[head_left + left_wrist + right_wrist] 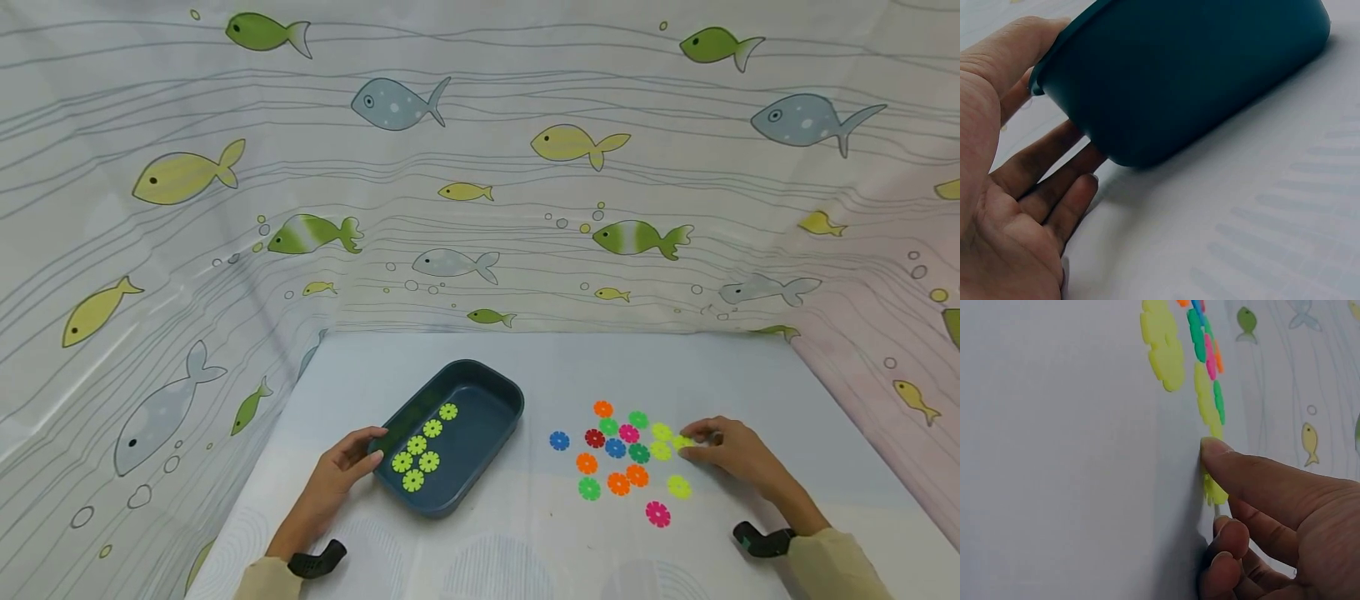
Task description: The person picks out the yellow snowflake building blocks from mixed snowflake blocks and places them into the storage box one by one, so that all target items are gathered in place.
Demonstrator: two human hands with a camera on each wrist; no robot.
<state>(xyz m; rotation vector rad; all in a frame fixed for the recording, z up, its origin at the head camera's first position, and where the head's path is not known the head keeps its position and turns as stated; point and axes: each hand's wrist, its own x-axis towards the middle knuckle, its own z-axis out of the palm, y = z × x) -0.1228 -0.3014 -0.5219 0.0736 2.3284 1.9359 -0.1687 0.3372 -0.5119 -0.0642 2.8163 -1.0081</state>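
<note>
A dark blue plastic tub (480, 421) stands slanted on the table, with several yellow-green notched discs (416, 445) lying along its left side. My left hand (335, 473) holds the tub's near-left rim. In the left wrist view its thumb lies over the rim, and the other fingers are around the outside wall (1179, 81). To the right, my right hand (731, 454) pinches a yellow notched disc (1214, 490) at the edge of a loose group; the fingers partly cover it. Beside it lie more yellow discs (662, 432).
Discs in orange (618, 484), blue (559, 441), green (589, 488), dark red (595, 438) and pink (657, 514) lie flat on the white table (525, 533). A fish-patterned sheet (525, 275) stands around the back and sides. Each wrist wears a black device (318, 560).
</note>
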